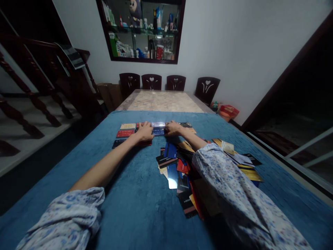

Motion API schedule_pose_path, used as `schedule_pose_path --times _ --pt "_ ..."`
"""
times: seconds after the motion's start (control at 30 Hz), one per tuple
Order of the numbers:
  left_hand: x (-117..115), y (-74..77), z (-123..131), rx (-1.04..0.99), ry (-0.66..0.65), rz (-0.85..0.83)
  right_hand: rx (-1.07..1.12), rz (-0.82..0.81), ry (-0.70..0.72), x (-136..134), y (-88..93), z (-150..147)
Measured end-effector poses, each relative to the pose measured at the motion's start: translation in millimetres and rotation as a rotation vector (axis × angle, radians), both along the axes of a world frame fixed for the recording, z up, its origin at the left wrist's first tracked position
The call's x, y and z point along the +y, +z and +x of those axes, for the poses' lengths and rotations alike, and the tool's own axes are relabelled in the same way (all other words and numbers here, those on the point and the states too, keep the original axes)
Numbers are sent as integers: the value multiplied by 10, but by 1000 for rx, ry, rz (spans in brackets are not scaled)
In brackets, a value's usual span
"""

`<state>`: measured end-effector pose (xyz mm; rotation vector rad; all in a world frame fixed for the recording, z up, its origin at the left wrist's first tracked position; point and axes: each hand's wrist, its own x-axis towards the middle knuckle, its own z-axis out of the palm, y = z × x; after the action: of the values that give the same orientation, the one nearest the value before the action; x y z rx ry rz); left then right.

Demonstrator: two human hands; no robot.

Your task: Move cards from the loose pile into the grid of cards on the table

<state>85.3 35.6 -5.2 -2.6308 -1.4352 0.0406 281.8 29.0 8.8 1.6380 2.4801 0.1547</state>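
Between my hands lies a blue card (pixel 158 132) with white print, just below a pale, shiny card (pixel 158 124). My left hand (pixel 145 132) rests on the laid-out cards at the blue card's left side, fingers apart and bent downward. At its right edge, my right hand (pixel 173 128) has curled fingers that seem to pinch the blue card; the fingertips are partly hidden. Left of my left hand are a cream card (pixel 128 126), a red card (pixel 125 133) and a dark card (pixel 118 143), arranged in rows. More cards are partly covered by both hands.
A loose heap of mixed cards (pixel 173 173) spreads beneath my right forearm, with further cards (pixel 249 172) to its right. A blue cloth (pixel 125 201) covers the near table. Several dark chairs (pixel 151 82) stand at the far end, and a red bag (pixel 229 111) sits beyond the right edge.
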Motion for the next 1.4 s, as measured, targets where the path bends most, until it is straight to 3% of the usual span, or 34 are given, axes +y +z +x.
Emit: schedule_pose_path --times 0.3,0.53,0.7,1.03,1.4 --pt "-31 -32 -41 -68 -22 59 30 9 -8 -84 41 -18" --pt "-267 -5 -48 -218 -64 183 75 47 9 -259 128 -2" --pt "-442 -15 4 -276 -82 185 103 88 48 -447 167 43" --pt "-752 -134 154 -316 -157 168 173 126 30 -794 119 209" --pt "-1124 -107 397 -448 -258 111 225 172 -32 -1281 -5 476"
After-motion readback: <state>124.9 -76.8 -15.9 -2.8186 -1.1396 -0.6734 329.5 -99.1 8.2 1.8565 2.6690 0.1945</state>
